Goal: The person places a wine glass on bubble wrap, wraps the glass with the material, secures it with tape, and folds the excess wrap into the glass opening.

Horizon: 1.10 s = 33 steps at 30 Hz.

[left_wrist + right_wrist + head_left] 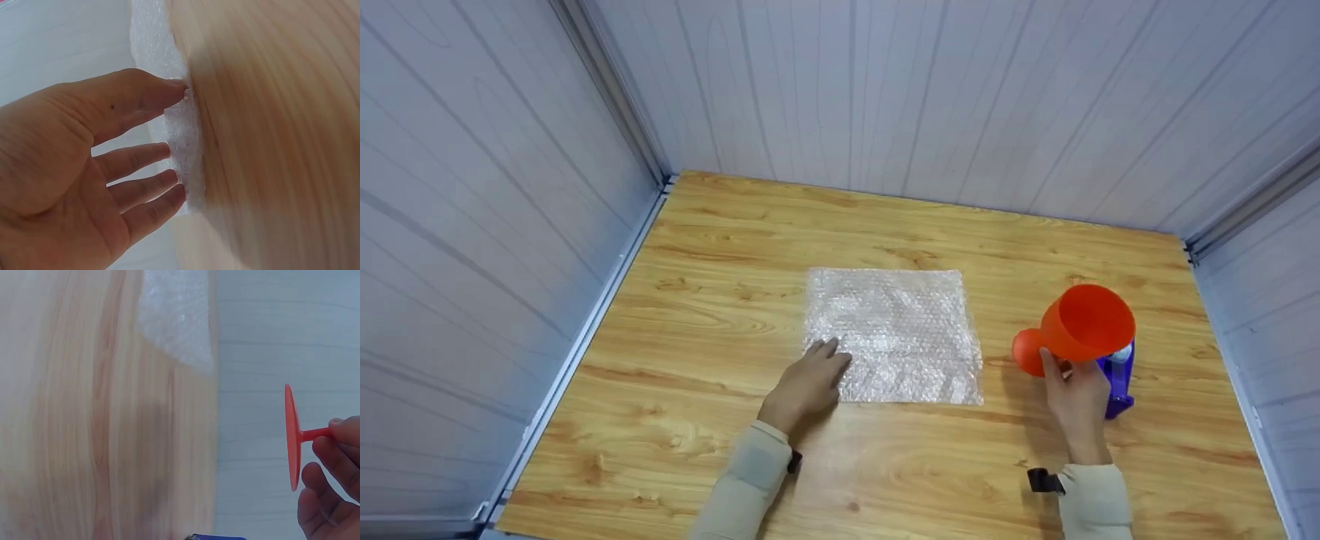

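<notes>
A sheet of bubble wrap (896,330) lies flat on the wooden table. My left hand (802,384) rests at its near left part, fingertips on the sheet; the left wrist view shows the thumb and the relaxed fingers (135,160) spread along the bubble wrap's edge. On the right, my right hand (1081,405) pinches a red plastic goblet (1063,330) by its stem, raised over the table and tilted, with its mouth towards the head camera. The goblet's round foot (293,439) points left in the right wrist view, with thumb and fingers on the stem.
Behind the right hand and the goblet stands a blue-purple tape dispenser (1120,386), partly hidden. White panel walls (885,97) with metal frame edges enclose the table (720,285) at the back, left and right.
</notes>
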Motion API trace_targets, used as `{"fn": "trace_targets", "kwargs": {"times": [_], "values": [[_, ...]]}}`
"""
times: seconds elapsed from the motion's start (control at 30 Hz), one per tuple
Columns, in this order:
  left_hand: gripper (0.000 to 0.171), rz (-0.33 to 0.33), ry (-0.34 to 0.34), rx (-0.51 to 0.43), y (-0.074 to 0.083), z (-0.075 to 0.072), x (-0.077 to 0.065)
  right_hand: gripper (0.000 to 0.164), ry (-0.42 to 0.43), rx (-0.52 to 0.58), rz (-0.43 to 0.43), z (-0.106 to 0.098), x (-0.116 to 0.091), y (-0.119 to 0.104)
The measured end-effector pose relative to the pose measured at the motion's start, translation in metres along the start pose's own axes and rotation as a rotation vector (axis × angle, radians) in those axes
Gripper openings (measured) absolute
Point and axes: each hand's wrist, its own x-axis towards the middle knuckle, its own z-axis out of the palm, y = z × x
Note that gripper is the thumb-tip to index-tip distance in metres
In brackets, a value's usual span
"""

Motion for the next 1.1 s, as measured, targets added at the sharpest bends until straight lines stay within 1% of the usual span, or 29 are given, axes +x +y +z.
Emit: {"fn": "trace_targets", "kwargs": {"times": [0.17,0.27,0.33,0.43,0.57,0.67,0.77,0.83,0.93,1.0,1.1], "values": [[0.04,0.039,-0.014,0.02,0.012,0.005,0.006,0.018,0.011,0.022,-0.025,-0.008,-0.007,-0.011],[0.044,0.063,-0.022,0.037,0.02,0.009,0.009,0.019,0.009,0.016,-0.018,-0.012,-0.011,-0.015],[0.044,0.081,-0.023,0.045,0.025,0.011,0.01,0.018,0.002,0.005,-0.002,-0.014,-0.013,-0.018],[0.041,0.112,-0.014,0.062,0.03,0.015,0.012,0.018,-0.007,0.012,0.018,-0.016,-0.015,-0.022],[0.037,0.134,-0.008,0.061,0.034,0.019,0.013,0.019,-0.026,0.03,0.029,-0.015,-0.017,-0.026],[0.032,0.138,0.002,0.041,0.035,0.02,0.012,0.02,-0.045,0.046,0.007,-0.011,-0.018,-0.029],[0.026,0.159,0.032,0.021,0.034,0.018,0.009,0.018,-0.065,0.06,-0.029,-0.004,-0.018,-0.036],[0.026,0.165,0.057,0.002,0.033,0.016,0.006,0.014,-0.086,0.07,-0.042,0.002,-0.016,-0.043],[0.029,0.159,0.102,-0.034,0.03,0.012,0.001,0.01,-0.148,0.111,-0.027,0.012,-0.012,-0.055],[0.033,0.151,0.139,-0.053,0.025,0.01,-0.004,0.007,-0.203,0.154,0.004,0.021,-0.009,-0.066],[0.035,0.157,0.183,-0.069,0.017,0.007,-0.009,0.004,-0.304,0.244,0.089,0.035,-0.004,-0.082]]}}
